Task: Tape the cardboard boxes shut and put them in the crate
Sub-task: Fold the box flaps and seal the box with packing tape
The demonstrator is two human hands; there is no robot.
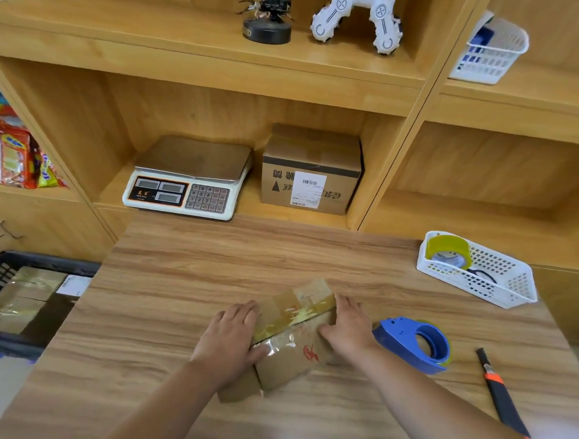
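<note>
A small cardboard box [291, 342] with a red mark and shiny tape along its top seam lies on the wooden table [172, 299]. My left hand [231, 338] lies against its left end, thumb on the tape. My right hand [346, 329] holds its right end, fingers on top. A blue tape dispenser [414, 343] rests just right of my right hand. A dark crate [18, 304] at the left, below the table edge, holds taped boxes [25, 294]. Another cardboard box [309, 172] with a white label stands in the shelf.
A white basket [500, 277] with a yellow-green tape roll [448, 251] sits at the table's right. A black and orange knife [499, 392] lies near the right front edge. A scale [188, 180] stands in the shelf beside the labelled box.
</note>
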